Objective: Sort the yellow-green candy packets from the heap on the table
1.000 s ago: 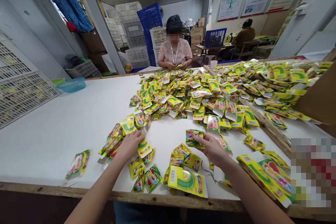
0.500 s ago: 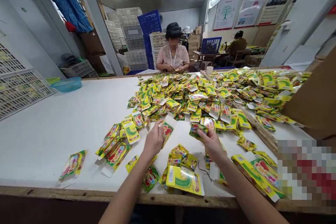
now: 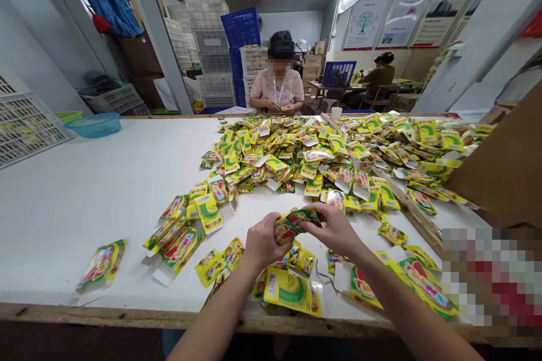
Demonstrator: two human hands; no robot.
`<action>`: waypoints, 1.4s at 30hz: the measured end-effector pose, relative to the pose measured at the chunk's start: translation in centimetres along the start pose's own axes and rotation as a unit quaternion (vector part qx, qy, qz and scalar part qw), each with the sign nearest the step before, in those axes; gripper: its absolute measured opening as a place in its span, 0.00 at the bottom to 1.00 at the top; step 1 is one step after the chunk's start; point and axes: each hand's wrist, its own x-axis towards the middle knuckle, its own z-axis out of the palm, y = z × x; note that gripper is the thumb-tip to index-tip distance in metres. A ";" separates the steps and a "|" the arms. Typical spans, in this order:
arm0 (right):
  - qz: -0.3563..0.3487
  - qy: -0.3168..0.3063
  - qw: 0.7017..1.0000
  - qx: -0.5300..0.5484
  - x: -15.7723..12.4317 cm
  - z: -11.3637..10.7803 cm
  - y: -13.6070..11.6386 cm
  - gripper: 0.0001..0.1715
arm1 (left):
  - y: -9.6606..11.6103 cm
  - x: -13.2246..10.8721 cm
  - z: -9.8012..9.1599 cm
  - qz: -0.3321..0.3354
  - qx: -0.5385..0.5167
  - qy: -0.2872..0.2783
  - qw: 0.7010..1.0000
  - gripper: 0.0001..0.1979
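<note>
My left hand [image 3: 263, 240] is closed around a small green-and-yellow printed box [image 3: 283, 231] with a fruit picture. In the fingers of my right hand [image 3: 334, 227] is a small shiny green sachet [image 3: 301, 216], pinched against the box's upper right end. Whether the sachet's tip is inside the box is hidden by my fingers. Below my hands lie a yellow box [image 3: 292, 292] and several loose sachets [image 3: 301, 261]. To the left, more sachets [image 3: 210, 267] rest on the white table [image 3: 139, 180].
A large heap of printed boxes [image 3: 275, 163] covers the table's far middle. A wooden strip [image 3: 412, 214] runs along the right, near a brown cardboard panel [image 3: 495, 169]. Several boxes [image 3: 182, 245] lie at left. Opposite sits a co-worker [image 3: 277, 87]; a blue basin [image 3: 94, 125] stands far left.
My hands have come together: the right hand has brought the green sachet leftward to the box in my left hand. The view has shifted slightly.
</note>
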 end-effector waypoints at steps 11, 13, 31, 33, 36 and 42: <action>0.045 0.006 0.996 0.073 0.5 2.0 1.1 0.10 | 0.6 -0.4 -0.4 -0.070 -0.104 -0.046 0.991 0.19; 0.039 0.044 0.997 0.047 0.7 2.3 1.2 0.15 | 0.9 -0.4 -0.5 -0.094 -0.161 -0.041 0.982 0.18; 0.028 0.069 0.996 0.044 0.8 4.0 0.6 0.15 | 1.1 0.0 -1.1 -0.155 -0.165 -0.008 0.974 0.20; 0.017 0.009 0.999 0.046 0.3 4.0 0.6 0.19 | 1.0 -0.1 -1.2 -0.142 -0.139 -0.010 0.980 0.20; 0.010 -0.053 0.998 0.023 -0.5 3.9 0.4 0.17 | 0.9 -0.2 -1.1 -0.107 -0.111 -0.023 0.988 0.20; 0.096 -0.073 0.991 0.064 -0.2 3.4 0.2 0.11 | 0.8 0.0 -1.4 -0.074 -0.198 -0.019 0.977 0.24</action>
